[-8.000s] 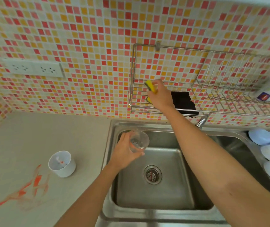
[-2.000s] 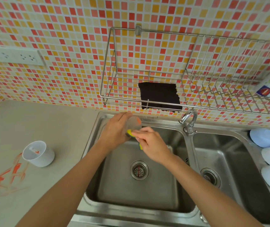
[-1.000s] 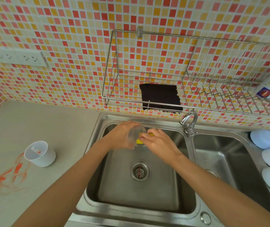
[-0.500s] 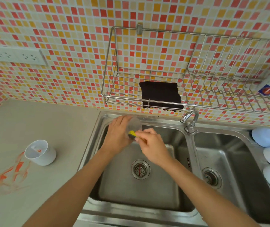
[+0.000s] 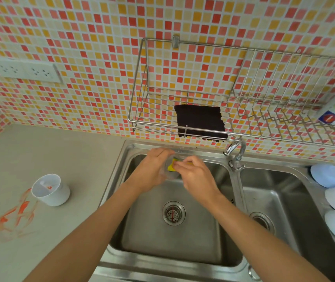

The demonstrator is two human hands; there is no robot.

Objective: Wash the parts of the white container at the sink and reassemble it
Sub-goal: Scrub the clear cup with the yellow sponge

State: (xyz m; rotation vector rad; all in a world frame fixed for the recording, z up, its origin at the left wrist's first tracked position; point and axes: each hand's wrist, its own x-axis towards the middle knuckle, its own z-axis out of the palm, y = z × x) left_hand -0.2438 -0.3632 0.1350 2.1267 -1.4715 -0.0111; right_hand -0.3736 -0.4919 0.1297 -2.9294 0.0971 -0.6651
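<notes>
My left grip (image 5: 151, 169) holds the clear cup part (image 5: 169, 174) tilted over the sink, my right grip (image 5: 195, 176) presses the yellow sponge (image 5: 170, 167) into it, the white container (image 5: 50, 189) stands upright well left.

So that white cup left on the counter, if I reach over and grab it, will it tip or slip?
The white cup looks like thin plastic, so probably light and stiff. It stands upright on the flat counter, but a sideways nudge could topple it. The orange residue inside and smears beside it hint at a slippery grip.
</notes>
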